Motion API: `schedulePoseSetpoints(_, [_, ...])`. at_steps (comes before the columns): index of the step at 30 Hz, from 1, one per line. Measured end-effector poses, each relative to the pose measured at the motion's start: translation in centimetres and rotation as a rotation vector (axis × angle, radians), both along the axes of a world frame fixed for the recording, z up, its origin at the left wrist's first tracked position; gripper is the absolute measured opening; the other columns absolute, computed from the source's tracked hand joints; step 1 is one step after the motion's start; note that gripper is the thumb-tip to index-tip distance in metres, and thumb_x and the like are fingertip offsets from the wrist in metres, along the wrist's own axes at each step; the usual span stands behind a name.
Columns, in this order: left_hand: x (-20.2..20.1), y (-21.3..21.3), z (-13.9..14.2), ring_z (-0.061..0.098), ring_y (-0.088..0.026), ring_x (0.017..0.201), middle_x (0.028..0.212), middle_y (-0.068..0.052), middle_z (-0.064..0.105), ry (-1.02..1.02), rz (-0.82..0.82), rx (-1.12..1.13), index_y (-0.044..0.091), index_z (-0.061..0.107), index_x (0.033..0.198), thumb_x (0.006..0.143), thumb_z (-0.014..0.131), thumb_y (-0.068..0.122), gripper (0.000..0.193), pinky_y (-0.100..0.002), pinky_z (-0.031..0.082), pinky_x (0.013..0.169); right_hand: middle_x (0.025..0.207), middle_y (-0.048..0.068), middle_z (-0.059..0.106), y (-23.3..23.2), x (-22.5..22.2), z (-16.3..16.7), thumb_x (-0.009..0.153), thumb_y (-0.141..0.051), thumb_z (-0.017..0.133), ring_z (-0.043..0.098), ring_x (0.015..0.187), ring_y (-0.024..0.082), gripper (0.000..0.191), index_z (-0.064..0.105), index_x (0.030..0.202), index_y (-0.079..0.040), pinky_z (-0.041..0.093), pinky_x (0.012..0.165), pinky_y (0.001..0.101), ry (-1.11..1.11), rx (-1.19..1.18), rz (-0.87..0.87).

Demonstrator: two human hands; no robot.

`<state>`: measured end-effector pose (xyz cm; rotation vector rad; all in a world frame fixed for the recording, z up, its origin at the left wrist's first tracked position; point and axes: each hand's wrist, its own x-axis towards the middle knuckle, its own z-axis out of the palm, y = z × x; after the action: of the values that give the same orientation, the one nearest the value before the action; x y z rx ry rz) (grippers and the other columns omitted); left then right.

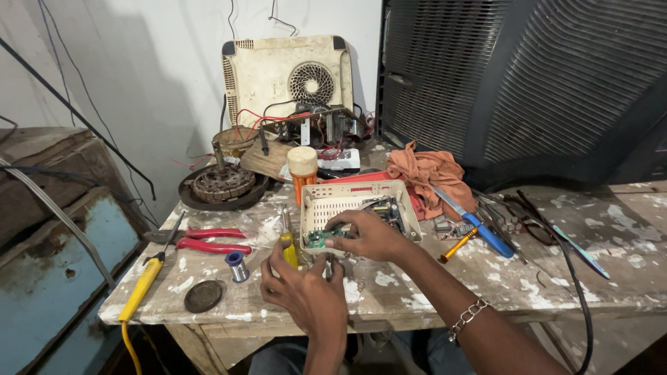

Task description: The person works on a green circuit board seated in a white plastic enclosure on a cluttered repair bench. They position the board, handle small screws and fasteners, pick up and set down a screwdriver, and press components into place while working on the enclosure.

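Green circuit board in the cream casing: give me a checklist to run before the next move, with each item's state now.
1. Right hand on the green circuit board: ok, fingers rest on it at the near corner of the cream casing.
2. Left hand holding the yellow-handled screwdriver: ok, handle stands up from the fingers.
3. Screwdriver tip seated on a screw: cannot tell, tip is hidden.
4. Casing flat on the table: ok.
5. Soldering iron away from the hands: ok, it lies at the left edge.
6. Red pliers within reach: ok, left of the casing.
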<state>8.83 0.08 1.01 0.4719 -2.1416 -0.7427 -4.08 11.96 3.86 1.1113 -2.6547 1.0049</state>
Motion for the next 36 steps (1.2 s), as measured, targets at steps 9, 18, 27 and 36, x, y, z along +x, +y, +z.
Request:
schedulePoseSetpoints(9, [-0.1, 0.0, 0.3, 0.031, -0.043, 0.134, 0.146, -0.017, 0.04, 0.029, 0.064, -0.073, 0.015, 0.086, 0.086, 0.063, 0.092, 0.027, 0.027, -0.064, 0.025, 0.107, 0.099, 0.01, 0.076, -0.2, 0.0, 0.0, 0.083, -0.042, 0.078, 0.067, 0.073, 0.019, 0.049, 0.073, 0.117, -0.009, 0.055, 0.069, 0.0371, -0.012, -0.02, 0.0])
schedulePoseSetpoints(18, [-0.2, -0.4, 0.7, 0.027, -0.041, 0.138, 0.155, -0.016, 0.034, -0.141, 0.0, -0.025, 0.016, 0.086, 0.092, 0.057, 0.095, 0.028, 0.039, -0.063, 0.022, 0.111, 0.105, 0.01, 0.077, -0.2, -0.3, 0.2, 0.084, -0.043, 0.078, 0.069, 0.081, 0.022, 0.048, 0.073, 0.117, -0.008, 0.057, 0.075, 0.0381, 0.02, -0.033, 0.03])
schedulePoseSetpoints(27, [0.2, -0.3, 1.2, 0.029, -0.039, 0.138, 0.153, -0.013, 0.037, -0.11, -0.013, 0.075, 0.015, 0.086, 0.089, 0.054, 0.096, 0.024, 0.037, -0.057, 0.025, 0.112, 0.107, 0.009, 0.077, -0.2, -0.2, 0.0, 0.084, -0.043, 0.077, 0.069, 0.083, 0.022, 0.048, 0.073, 0.117, -0.009, 0.056, 0.076, 0.0383, 0.032, -0.016, 0.018])
schedulePoseSetpoints(36, [0.3, -0.3, 1.1, 0.031, -0.041, 0.135, 0.149, -0.015, 0.04, 0.014, 0.003, 0.044, 0.02, 0.086, 0.09, 0.054, 0.094, 0.022, 0.037, -0.059, 0.026, 0.108, 0.106, 0.009, 0.077, -0.1, -0.1, 0.2, 0.084, -0.042, 0.078, 0.069, 0.079, 0.021, 0.048, 0.072, 0.118, -0.009, 0.056, 0.074, 0.0376, 0.006, -0.027, 0.022])
